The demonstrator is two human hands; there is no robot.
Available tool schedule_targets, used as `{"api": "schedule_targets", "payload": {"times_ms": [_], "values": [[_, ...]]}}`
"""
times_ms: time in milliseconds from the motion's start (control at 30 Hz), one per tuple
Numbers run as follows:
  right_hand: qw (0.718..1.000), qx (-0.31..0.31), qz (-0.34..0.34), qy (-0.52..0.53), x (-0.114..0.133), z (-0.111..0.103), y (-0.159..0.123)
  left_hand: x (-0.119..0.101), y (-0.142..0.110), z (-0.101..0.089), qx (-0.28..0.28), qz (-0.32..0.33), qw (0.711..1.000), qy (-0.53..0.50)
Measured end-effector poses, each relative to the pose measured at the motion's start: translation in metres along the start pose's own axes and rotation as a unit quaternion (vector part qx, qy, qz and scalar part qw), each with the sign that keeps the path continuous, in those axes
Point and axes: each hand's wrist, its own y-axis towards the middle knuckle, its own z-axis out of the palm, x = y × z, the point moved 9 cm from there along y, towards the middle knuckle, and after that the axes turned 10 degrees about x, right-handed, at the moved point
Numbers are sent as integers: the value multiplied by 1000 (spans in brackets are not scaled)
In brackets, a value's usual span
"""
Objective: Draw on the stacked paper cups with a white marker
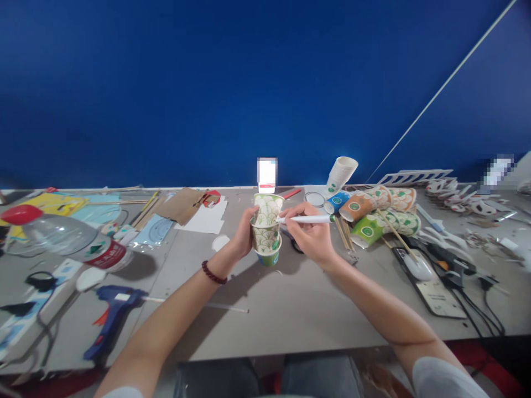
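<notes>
My left hand (244, 235) is closed round a stack of patterned paper cups (266, 229), held just above the grey table (290, 309). A bead bracelet (213, 273) circles that wrist. My right hand (311, 235) pinches a white pen with a green end (307, 219), held level. Its tip touches the side of the upper cup.
A plastic water bottle with a red cap (62, 237) lies at left, with a blue glue gun (112, 315) in front of it. Several paper cups (373, 213) lie on their sides at right, beside wooden sticks, cables and a power strip (435, 287). Card and paper scraps lie behind.
</notes>
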Motion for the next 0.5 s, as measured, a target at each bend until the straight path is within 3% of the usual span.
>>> {"api": "schedule_targets", "payload": {"times_ms": [233, 500], "values": [[999, 20, 4, -44, 2, 3, -1, 1, -1, 1, 1, -8, 1000, -3], [1000, 14, -11, -14, 1, 2, 0, 0, 1, -1, 6, 10, 1000, -14]]}}
